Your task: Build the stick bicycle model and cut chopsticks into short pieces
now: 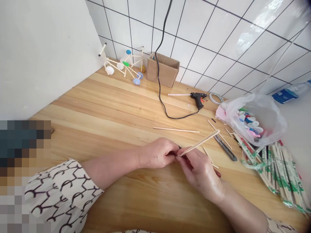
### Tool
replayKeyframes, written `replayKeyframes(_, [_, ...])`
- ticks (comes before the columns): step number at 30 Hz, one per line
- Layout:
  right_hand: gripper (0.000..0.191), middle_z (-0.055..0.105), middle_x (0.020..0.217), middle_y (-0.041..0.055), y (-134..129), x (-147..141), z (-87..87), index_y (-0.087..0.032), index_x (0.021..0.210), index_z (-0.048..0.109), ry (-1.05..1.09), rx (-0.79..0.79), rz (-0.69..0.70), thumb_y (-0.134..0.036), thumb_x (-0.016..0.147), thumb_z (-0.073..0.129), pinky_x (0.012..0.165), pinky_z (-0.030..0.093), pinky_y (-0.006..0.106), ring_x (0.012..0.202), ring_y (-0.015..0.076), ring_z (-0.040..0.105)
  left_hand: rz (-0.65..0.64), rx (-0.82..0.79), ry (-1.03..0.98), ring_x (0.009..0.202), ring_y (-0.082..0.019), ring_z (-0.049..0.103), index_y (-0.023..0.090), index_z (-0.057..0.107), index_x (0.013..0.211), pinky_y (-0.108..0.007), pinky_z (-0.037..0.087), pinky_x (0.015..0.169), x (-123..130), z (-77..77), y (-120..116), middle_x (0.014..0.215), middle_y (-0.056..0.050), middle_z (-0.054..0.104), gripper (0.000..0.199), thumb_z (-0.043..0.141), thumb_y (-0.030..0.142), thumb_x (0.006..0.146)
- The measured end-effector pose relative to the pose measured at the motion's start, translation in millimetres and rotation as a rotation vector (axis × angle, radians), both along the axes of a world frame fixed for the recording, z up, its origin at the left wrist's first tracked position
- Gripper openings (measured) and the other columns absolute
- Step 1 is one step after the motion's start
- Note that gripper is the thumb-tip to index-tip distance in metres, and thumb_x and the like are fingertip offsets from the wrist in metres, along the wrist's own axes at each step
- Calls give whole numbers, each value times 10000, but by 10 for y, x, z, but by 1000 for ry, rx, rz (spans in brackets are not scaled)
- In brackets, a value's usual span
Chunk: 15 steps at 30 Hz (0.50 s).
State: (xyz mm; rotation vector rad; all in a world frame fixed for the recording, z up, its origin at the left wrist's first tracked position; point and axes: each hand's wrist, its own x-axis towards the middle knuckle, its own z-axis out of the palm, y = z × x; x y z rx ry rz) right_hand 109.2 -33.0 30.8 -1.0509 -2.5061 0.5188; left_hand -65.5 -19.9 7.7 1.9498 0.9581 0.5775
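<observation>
- Over a light wooden table [109,110], at the meeting point of two bare hands: a slim wooden stick [200,142], raised clear of the tabletop
- Slants forward and to the right from the fingertips, long axis passing above the index finger of the right hand [202,174], with the free end out past the knuckles, near a grey utility knife [225,149]
- Lies nearer to the right hand, along its upper side; comes close to the left hand [157,152] only at the near end
- On the right, pinched between thumb and fingers at that near end
- On the left, curled inward with fingertips at the right hand's; cannot tell the exact hold, with a small dark piece [179,147] just showing between the hands
- Looks pale, straight and plain, broader at the free end, narrower toward the pinch
- Farther forward, a loose thin stick [176,129] lying crosswise, then a black glue gun [198,99] with its cord
</observation>
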Motion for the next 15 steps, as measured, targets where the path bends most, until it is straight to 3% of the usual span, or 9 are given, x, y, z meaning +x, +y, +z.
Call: replayKeyframes(15, [135, 610, 801, 48, -48, 45, -29, -191, 886, 523, 57, -20, 22, -85, 838, 454, 641, 478, 276, 724, 166, 587, -25, 68, 60, 644, -142, 555, 153, 609, 698, -217, 388, 591, 39, 15, -49, 688, -29, 624, 152, 474, 92, 733])
